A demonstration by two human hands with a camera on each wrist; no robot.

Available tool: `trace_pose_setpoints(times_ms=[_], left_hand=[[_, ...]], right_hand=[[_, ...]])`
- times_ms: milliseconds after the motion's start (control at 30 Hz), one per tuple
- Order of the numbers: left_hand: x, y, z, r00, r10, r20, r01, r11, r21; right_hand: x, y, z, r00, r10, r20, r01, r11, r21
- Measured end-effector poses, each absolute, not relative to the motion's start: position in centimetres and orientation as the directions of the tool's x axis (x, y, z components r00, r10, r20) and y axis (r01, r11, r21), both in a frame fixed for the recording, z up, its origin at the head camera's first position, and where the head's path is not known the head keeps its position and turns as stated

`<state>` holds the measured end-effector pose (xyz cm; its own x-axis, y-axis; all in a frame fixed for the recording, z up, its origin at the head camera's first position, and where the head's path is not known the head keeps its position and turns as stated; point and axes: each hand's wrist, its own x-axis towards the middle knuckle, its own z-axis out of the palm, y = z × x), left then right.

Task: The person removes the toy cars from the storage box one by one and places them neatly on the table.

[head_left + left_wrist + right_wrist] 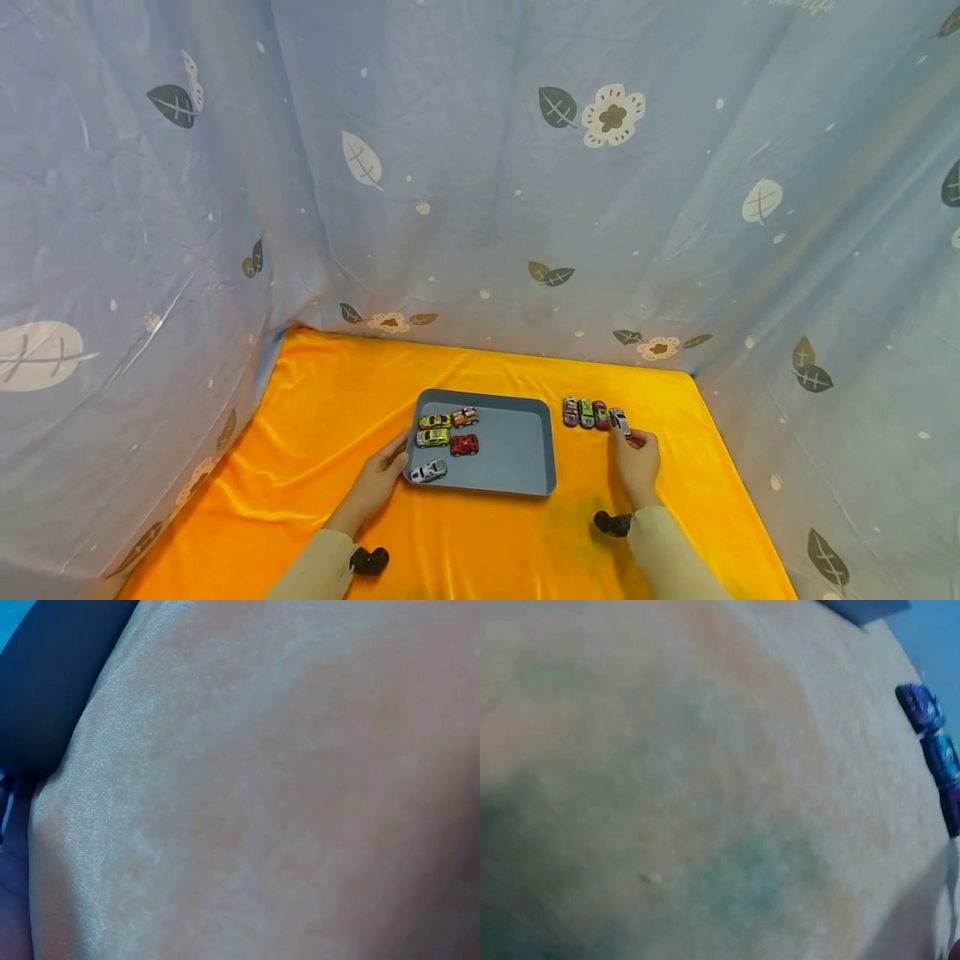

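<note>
A shallow grey-blue tray (517,450) lies on the orange cloth, and my left hand (375,483) holds its left edge. Inside, toward the left, stand several toy cars: two yellow ones, an orange one, a red toy car (464,445) and a white toy car (429,471). To the right of the tray, my right hand (637,468) pinches a silver toy car (619,421) at the right end of a short row. The row beside it holds a purple toy car (570,412), a green toy car (586,413) and a purple-and-green toy car (601,415).
Orange cloth (300,433) covers the surface. Blue-grey patterned curtains (480,208) enclose it at the back and on both sides. The left wrist view shows mostly cloth and the dark tray side (52,682); the right wrist view catches a tray corner (862,609).
</note>
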<state>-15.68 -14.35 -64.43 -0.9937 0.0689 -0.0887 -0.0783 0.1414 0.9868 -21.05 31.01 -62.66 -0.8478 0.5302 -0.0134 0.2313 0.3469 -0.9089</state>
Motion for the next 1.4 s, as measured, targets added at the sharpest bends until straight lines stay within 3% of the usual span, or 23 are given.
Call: trace_pose_setpoints(times_ms=[633, 1033, 1400], left_hand=[[-15.7, -14.4, -64.8, -0.992, 0.052, -0.118, -0.109, 0.153, 0.982], [-15.0, -13.9, -61.6, -0.991, 0.083, -0.105, -0.093, 0.142, 0.986], [-15.6, -14.3, -64.3, -0.991, 0.059, -0.118, -0.108, 0.149, 0.983]], right_hand=[[-23.1, 31.8, -63.7, -0.825, 0.553, -0.116, 0.318, 0.284, -0.905], [-23.8, 31.6, -63.5, -0.817, 0.563, -0.124, 0.341, 0.298, -0.891], [-23.6, 31.5, -63.6, -0.844, 0.531, -0.075, 0.293, 0.339, -0.894]])
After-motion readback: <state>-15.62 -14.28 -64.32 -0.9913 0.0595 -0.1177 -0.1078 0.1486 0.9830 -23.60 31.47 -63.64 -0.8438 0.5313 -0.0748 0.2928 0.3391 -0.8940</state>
